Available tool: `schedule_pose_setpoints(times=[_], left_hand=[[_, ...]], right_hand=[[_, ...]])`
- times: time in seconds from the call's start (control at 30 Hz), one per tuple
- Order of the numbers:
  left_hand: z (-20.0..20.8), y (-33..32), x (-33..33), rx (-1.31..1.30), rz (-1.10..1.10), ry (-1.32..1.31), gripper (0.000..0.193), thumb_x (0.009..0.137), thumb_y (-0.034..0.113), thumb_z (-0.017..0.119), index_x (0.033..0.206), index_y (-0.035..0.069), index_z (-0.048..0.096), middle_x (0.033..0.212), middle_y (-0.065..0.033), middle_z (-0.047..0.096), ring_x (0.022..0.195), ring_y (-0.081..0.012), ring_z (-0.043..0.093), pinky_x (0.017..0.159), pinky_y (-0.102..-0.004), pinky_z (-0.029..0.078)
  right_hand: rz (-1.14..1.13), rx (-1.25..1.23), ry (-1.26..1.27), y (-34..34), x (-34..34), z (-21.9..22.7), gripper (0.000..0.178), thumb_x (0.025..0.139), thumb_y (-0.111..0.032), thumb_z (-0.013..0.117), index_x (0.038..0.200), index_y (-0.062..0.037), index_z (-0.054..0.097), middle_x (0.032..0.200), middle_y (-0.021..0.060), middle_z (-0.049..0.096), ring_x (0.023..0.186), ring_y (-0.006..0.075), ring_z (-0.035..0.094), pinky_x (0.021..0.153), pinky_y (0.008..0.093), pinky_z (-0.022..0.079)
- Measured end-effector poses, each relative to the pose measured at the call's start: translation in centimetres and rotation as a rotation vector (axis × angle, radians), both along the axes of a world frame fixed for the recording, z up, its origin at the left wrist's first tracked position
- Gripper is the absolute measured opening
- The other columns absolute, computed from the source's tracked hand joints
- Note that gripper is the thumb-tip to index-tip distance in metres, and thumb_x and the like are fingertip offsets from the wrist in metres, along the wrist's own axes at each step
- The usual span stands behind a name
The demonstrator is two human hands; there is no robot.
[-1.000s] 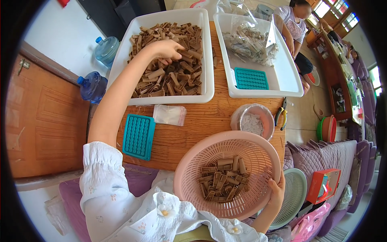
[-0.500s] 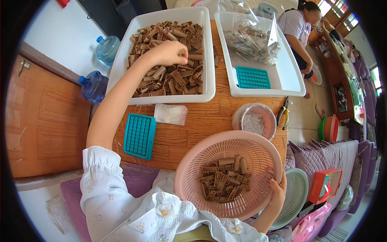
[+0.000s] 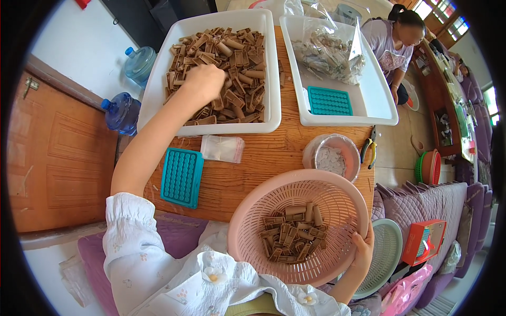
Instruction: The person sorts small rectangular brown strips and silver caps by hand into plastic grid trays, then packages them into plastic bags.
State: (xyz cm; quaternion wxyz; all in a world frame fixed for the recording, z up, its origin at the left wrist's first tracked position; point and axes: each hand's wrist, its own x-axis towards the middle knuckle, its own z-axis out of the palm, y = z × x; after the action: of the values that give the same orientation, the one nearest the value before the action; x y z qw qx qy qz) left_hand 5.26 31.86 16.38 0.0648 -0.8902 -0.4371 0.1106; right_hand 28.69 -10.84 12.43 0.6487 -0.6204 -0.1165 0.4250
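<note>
My left hand (image 3: pixel 204 84) reaches into a white plastic bin (image 3: pixel 272 105) heaped with short brown plastic pieces (image 3: pixel 208 50), some of them trough-shaped. Its fingers are curled down among the pieces, and whatever they grip is hidden beneath the hand. With my right hand (image 3: pixel 362 252) I grip the right rim of a pink plastic basket (image 3: pixel 245 210) with slotted walls. The basket is tilted at the table's near edge, over my lap. A small heap of the same brown pieces (image 3: pixel 290 234) lies in its bottom.
On the wooden table (image 3: pixel 274 152) lie a teal ridged tray (image 3: pixel 182 176), clear bags (image 3: pixel 222 149), a tub of white bits (image 3: pixel 332 160) and pliers (image 3: pixel 370 147). A second white bin (image 3: pixel 382 113) holds bagged pieces and another teal tray (image 3: pixel 329 101). A co-worker (image 3: pixel 387 45) sits beyond.
My left hand has moved left and slightly nearer within the bin, its fingers lower among the pieces. My right hand and the basket stay put. The co-worker has leaned forward.
</note>
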Motion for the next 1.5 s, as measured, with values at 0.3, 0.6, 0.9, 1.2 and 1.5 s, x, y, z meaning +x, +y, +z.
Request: schedule_pose_setpoints(times=[0.3,0.6,0.9,1.2,1.5], left_hand=[[0.1,-1.7,1.3,-0.246,-0.353,-0.228,0.028,0.069,0.006,0.067,0.096,0.007,0.061,0.093,-0.011,0.062,0.088,-0.0291,0.061,0.076,-0.0392,0.05],[-0.4,-0.7,1.8,-0.181,-0.361,-0.299,0.011,0.073,0.01,0.058,0.082,0.004,0.059,0.08,-0.012,0.06,0.08,-0.0273,0.061,0.071,-0.0372,0.05],[-2.6,-0.5,3.1,-0.367,-0.367,-0.338,0.019,0.069,0.007,0.062,0.087,0.001,0.056,0.094,-0.0125,0.054,0.09,-0.0307,0.057,0.076,-0.0405,0.048],[-3.3,-1.1,2.7,-0.276,-0.507,-0.152,0.018,0.069,0.006,0.063,0.086,0.004,0.063,0.1,-0.01,0.054,0.081,-0.0289,0.06,0.072,-0.0395,0.049],[-2.8,-2.0,4.3,-0.162,-0.549,-0.099,0.013,0.068,0.009,0.061,0.08,0.006,0.065,0.08,-0.011,0.062,0.077,-0.0301,0.062,0.067,-0.0404,0.05]], right_hand=[[-0.005,0.018,0.007,0.3,-0.2,0.1,0.046,0.071,-0.001,0.058,0.115,0.0017,0.047,0.099,0.0028,0.053,0.088,0.009,0.049,0.081,0.0206,0.038],[0.007,0.015,-0.001,0.4,-0.1,0.2,0.046,0.071,-0.001,0.058,0.115,0.0017,0.047,0.097,0.0024,0.053,0.086,0.0084,0.049,0.078,0.0202,0.038],[-0.011,0.004,0.0,0.3,-0.2,0.1,0.044,0.071,0.001,0.057,0.114,0.0014,0.047,0.094,0.0009,0.052,0.08,0.0064,0.048,0.074,0.0187,0.038],[0.0,-0.006,0.008,0.1,0.2,-0.3,0.044,0.071,0.0,0.059,0.113,0.0005,0.048,0.085,-0.0022,0.049,0.073,0.0038,0.045,0.069,0.016,0.037],[-0.002,0.049,0.045,-0.3,0.4,-0.4,0.044,0.072,-0.001,0.061,0.114,0.0007,0.047,0.094,0.0015,0.053,0.085,0.0081,0.049,0.078,0.021,0.039]])
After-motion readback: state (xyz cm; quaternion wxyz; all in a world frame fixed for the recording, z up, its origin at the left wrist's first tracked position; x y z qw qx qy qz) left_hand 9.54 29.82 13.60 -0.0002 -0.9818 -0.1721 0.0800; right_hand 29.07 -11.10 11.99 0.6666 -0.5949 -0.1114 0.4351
